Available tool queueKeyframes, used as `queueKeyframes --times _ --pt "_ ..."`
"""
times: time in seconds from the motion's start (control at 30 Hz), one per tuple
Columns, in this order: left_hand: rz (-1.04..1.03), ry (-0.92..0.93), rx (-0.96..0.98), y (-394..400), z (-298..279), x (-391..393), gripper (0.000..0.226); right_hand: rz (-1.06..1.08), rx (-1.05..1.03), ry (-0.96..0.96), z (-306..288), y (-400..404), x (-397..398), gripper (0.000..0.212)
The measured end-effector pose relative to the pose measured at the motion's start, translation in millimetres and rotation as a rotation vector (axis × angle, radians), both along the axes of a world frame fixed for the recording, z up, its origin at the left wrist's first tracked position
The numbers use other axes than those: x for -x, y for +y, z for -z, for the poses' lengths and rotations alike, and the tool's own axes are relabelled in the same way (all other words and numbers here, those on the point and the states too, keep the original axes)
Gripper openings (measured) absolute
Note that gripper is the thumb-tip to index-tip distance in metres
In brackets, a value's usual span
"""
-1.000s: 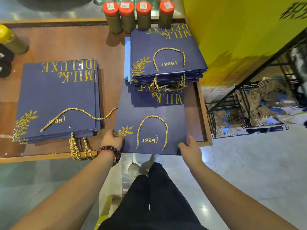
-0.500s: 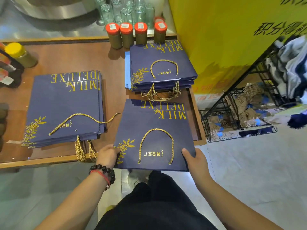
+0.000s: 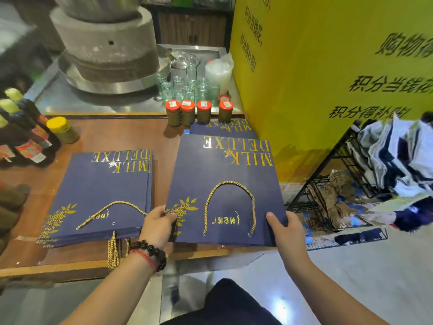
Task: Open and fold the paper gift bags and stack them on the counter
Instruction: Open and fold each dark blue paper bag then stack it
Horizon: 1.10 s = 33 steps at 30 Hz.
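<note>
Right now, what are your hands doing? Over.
Left hand and right hand grip flat blue bag by its near corners. Folded stack beside it. Nothing blocking.

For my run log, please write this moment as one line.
left hand grips held bag | right hand grips same | flat pile on counter

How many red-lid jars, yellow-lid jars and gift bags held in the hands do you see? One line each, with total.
Red-lid jars: 4
Yellow-lid jar: 1
Gift bag held by left hand and right hand: 1
Total: 6

Both hands — left hand [image 3: 157,227], right hand [image 3: 284,233] — gripping
</note>
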<state>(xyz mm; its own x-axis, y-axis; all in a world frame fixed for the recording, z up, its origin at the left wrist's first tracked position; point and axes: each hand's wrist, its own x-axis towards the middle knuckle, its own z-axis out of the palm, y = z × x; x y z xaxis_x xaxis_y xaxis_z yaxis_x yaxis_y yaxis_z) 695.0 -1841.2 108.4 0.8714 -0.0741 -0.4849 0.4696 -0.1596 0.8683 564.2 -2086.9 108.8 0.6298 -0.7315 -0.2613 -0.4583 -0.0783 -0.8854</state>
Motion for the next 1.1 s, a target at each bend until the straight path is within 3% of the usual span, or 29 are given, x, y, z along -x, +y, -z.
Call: queueKeyframes --times 0.4,0.6,0.83,0.87,0.97,1.1 --pt "0.055 0.067 -0.093 -72 -10 -78 0.032 -0.069 0.096 0.121 12 -81 -93 0.018" --pt "0.037 0.181 -0.138 -101 22 -121 0.017 -0.099 0.092 0.207 22 -116 -137 0.021" --pt "-0.04 0.174 -0.181 -135 34 -165 0.009 -0.162 0.12 0.222 36 -149 -196 0.01" --pt "-0.041 0.178 -0.218 -137 43 -173 0.007 -0.164 0.118 0.224 40 -153 -205 0.012" --pt "0.003 0.208 -0.356 -136 96 -204 0.035 -0.172 0.116 0.238 56 -166 -227 0.024" --pt "0.088 0.236 -0.557 -153 64 -213 0.036 -0.159 0.116 0.296 73 -177 -250 0.036"
